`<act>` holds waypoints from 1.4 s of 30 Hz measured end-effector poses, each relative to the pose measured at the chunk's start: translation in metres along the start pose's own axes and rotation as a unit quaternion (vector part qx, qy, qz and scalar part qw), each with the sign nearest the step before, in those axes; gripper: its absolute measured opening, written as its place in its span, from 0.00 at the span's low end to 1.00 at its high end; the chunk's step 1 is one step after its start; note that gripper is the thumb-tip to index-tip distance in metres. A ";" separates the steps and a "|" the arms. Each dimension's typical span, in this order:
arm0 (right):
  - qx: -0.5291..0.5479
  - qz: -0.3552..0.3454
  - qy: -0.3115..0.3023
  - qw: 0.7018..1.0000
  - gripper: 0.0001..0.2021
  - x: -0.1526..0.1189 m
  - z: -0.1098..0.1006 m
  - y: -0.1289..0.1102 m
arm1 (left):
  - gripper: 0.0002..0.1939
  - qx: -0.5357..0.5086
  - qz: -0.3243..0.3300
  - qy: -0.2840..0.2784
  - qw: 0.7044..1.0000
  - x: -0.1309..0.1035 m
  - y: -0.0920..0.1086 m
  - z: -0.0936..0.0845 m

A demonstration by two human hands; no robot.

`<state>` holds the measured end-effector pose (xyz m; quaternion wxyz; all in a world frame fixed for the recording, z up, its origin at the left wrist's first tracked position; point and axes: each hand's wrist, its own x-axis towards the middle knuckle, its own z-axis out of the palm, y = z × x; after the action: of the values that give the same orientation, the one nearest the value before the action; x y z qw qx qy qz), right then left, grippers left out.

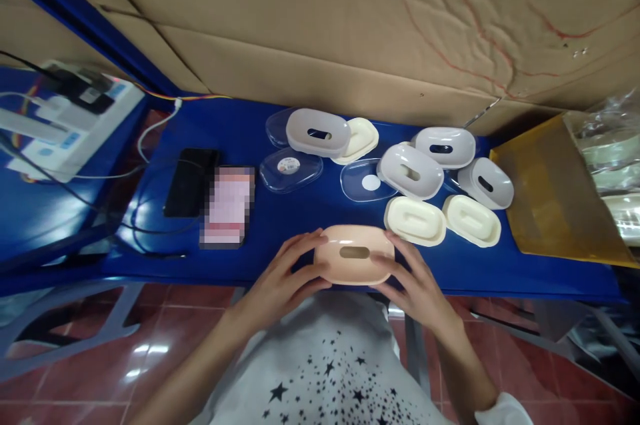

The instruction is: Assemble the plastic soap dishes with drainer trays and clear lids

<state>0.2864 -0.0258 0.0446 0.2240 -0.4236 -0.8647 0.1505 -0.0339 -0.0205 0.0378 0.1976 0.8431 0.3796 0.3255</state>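
A peach-coloured oval plastic tray with a slot in its middle [355, 238] is held between both hands at the table's front edge. My left hand [295, 271] grips its left end, and my right hand [413, 275] grips its right end. Just beyond, to the right, lie two cream oval pieces [415, 221] with a raised ridge. Behind them are several white slotted trays [411, 171], one of them beside a clear lid with a round white sticker [350, 181]. Another white slotted tray [319, 119] rests partly over a cream piece [367, 138].
Two phones, one black [187, 195] and one with a blurred screen [227, 208], lie on the left of the blue table [290, 225]. Cables run to a power strip [75, 118]. An open cardboard box [555, 191] stands at the right, near plastic-wrapped items [615, 151]. Cardboard [300, 25] lines the back.
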 end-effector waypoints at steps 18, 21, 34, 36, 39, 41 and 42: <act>-0.085 -0.042 -0.037 0.995 0.31 -0.014 0.025 -0.002 | 0.14 0.100 0.034 -0.028 0.994 0.007 -0.009 0.001; -0.074 -0.037 -0.014 0.997 0.36 -0.012 0.025 0.002 | 0.13 0.115 0.017 -0.020 0.993 0.058 -0.016 -0.001; -0.085 0.035 0.175 0.980 0.45 0.000 0.025 -0.002 | 0.10 -0.103 -0.122 -0.066 0.985 0.097 -0.010 -0.040; -0.097 -0.010 0.188 0.977 0.47 0.013 0.018 -0.003 | 0.11 -0.218 -0.169 -0.069 0.959 0.083 0.001 -0.047; -0.078 -0.069 0.144 0.984 0.45 0.023 0.004 -0.004 | 0.12 -0.360 -0.206 -0.068 0.907 0.069 0.011 -0.040; -0.058 -0.079 0.111 0.989 0.43 0.022 -0.004 -0.006 | 0.14 -0.403 -0.223 -0.052 0.886 0.063 0.014 -0.029; -0.050 -0.074 0.094 0.992 0.43 0.020 -0.006 -0.007 | 0.15 -0.407 -0.231 -0.042 0.883 0.060 0.015 -0.024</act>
<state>0.2736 -0.0134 0.0584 0.2933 -0.3810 -0.8754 0.0496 -0.0132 0.0181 0.0874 0.6091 0.5896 0.3892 0.3604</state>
